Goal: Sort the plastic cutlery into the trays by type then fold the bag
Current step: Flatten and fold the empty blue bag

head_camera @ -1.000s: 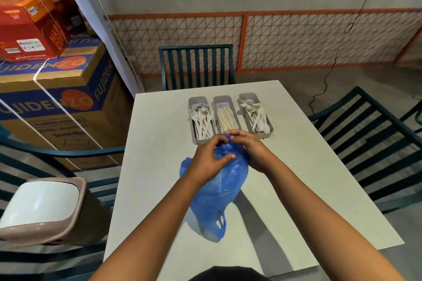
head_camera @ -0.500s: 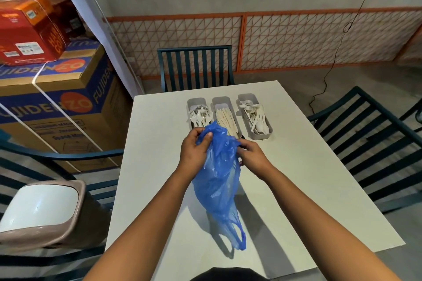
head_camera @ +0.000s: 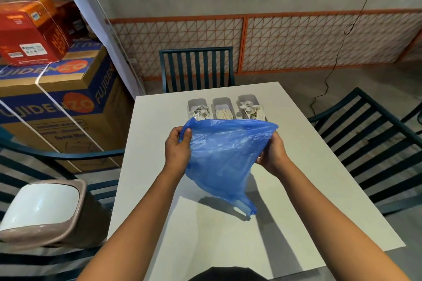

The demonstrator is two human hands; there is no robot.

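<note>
A thin blue plastic bag (head_camera: 225, 155) hangs spread out above the white table (head_camera: 319, 178). My left hand (head_camera: 177, 148) pinches its left upper corner and my right hand (head_camera: 272, 154) grips its right edge. The bag's handles dangle near the table top. Behind the bag stand three grey trays side by side: the left tray (head_camera: 196, 104) holds white forks, the middle tray (head_camera: 222, 103) holds pale knives, the right tray (head_camera: 249, 101) holds white spoons. The bag hides the near ends of all three trays.
Dark teal slatted chairs stand at the far side (head_camera: 196, 67), the right (head_camera: 370, 134) and the left (head_camera: 45, 166). A bin with a white swing lid (head_camera: 41, 207) sits at the lower left. Stacked cardboard boxes (head_camera: 57, 102) fill the left.
My hands have moved apart and lifted, and the bag has gone from a bunched bundle to a wide stretched sheet held at two points.
</note>
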